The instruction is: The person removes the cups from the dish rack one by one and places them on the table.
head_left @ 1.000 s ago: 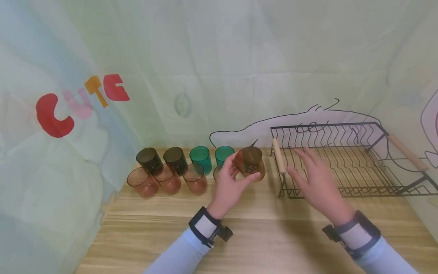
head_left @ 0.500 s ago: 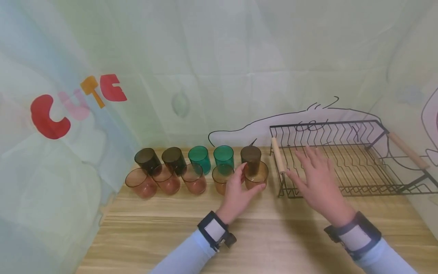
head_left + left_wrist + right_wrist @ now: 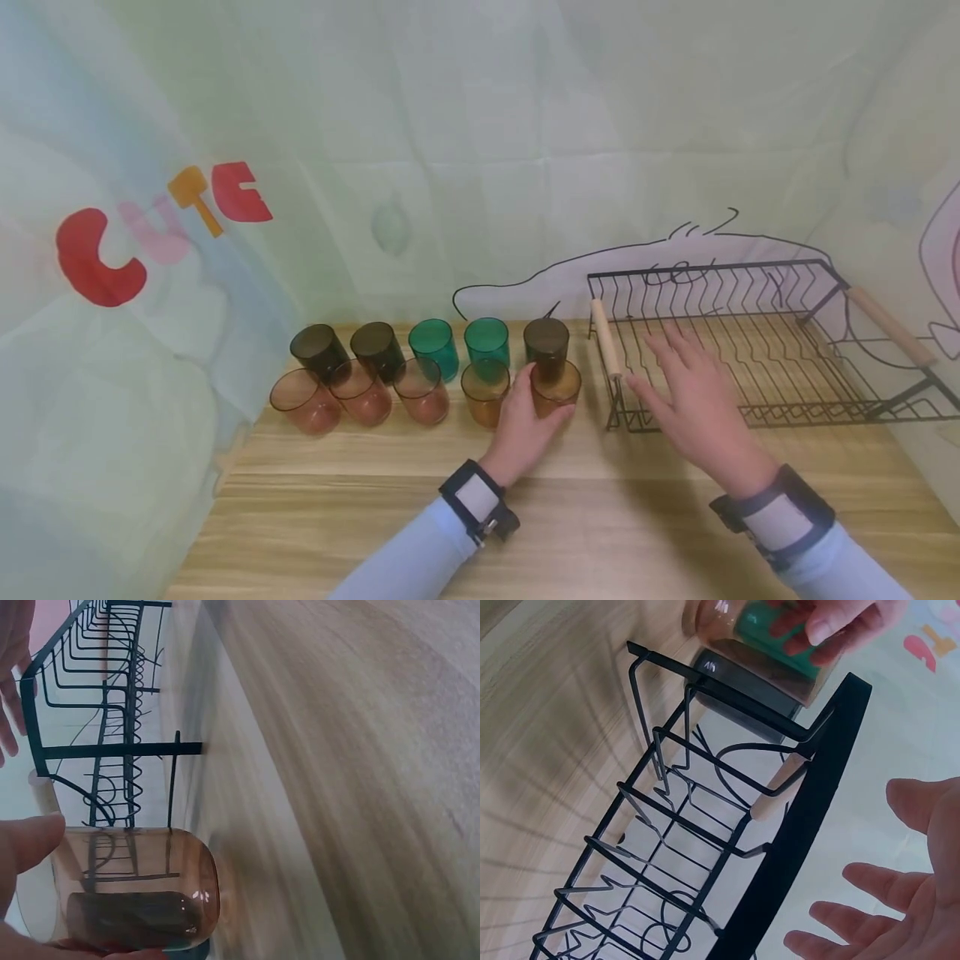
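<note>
My left hand point(image 3: 519, 435) holds an amber glass point(image 3: 561, 388) at the right end of the front row, thumb on its near side and fingers on its left. In the left wrist view that glass point(image 3: 191, 859) stands on the wooden table, and a dark glass point(image 3: 135, 915) shows through it. Over the near left part of a black wire dish rack point(image 3: 720, 408), my right hand point(image 3: 701, 408) hovers with fingers spread. In the right wrist view, nothing lies within the right hand's fingers point(image 3: 870, 922). Another amber glass point(image 3: 482, 407) stands just left of my left hand.
Three pink glasses point(image 3: 306, 408) continue the front row leftward. Behind are two dark glasses point(image 3: 318, 350) at left, two teal glasses point(image 3: 433, 343), and a dark glass point(image 3: 546, 337) at right. The rack has wooden handles point(image 3: 606, 340). A printed curtain point(image 3: 480, 167) hangs behind the table point(image 3: 540, 533).
My left hand has brought the amber glass down and nearer, from overlapping the dark glass to standing in front of it. The right hand stays nearly still over the rack.
</note>
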The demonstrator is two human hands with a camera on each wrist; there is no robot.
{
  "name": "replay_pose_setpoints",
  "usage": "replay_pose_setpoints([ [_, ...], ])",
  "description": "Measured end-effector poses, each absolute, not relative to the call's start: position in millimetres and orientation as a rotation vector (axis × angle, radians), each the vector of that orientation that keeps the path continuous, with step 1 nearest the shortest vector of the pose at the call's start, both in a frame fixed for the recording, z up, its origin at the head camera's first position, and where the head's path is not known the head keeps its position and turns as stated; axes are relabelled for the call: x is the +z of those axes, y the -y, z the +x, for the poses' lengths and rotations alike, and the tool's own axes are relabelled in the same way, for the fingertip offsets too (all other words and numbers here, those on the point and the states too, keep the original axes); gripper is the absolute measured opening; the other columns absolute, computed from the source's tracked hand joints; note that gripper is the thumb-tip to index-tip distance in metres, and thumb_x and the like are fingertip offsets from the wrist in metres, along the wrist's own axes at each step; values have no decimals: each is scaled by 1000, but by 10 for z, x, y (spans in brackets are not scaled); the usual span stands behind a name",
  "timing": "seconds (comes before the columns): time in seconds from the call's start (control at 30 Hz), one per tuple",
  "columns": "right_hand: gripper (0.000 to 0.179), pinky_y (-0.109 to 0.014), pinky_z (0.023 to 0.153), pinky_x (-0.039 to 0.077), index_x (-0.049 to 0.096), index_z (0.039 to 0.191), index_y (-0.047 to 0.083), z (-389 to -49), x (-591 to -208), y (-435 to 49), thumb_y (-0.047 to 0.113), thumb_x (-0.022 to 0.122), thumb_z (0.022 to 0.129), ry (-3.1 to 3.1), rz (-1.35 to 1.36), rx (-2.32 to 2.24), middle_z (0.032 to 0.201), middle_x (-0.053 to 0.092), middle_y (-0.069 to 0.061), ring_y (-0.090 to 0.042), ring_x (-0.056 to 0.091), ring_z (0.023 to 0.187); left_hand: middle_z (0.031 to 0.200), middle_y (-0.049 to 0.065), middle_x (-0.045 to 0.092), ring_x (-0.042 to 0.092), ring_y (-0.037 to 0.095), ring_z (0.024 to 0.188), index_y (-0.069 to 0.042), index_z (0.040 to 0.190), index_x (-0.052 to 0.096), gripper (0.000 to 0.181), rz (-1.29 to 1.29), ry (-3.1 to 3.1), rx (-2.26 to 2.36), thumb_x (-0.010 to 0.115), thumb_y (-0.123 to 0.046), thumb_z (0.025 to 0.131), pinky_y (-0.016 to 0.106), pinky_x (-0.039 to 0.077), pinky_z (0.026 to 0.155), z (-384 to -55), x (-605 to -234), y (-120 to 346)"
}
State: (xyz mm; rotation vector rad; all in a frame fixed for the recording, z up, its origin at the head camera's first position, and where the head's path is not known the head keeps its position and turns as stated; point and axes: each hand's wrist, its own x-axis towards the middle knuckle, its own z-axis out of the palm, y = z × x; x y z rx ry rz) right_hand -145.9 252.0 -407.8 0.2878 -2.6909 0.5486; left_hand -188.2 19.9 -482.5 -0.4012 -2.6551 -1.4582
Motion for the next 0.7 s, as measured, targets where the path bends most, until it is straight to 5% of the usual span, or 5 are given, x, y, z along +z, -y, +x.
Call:
replay_pose_setpoints([
  [0.2, 67, -56, 104, 17, 33, 144, 9, -1454, -4086, -2522, 49, 49, 93, 2667, 285, 631, 151, 17, -11, -35, 19, 135, 143, 10, 35, 32, 18, 129, -8, 144, 26, 85, -340, 2687, -1476, 68, -47, 81, 34, 28, 102, -1883, -4839, -206],
  [0.7, 67, -55, 104, 20, 29, 145, 10, -1411, -4039, -2581, 47, 49, 94, 2677, 237, 704, 152, 16, -9, -33, 18, 135, 151, 6, 19, 21, 13, 133, -14, 150, 5, 97, -351, 2696, -1484, 66, -48, 82, 33, 22, 104, -1771, -4652, -181],
])
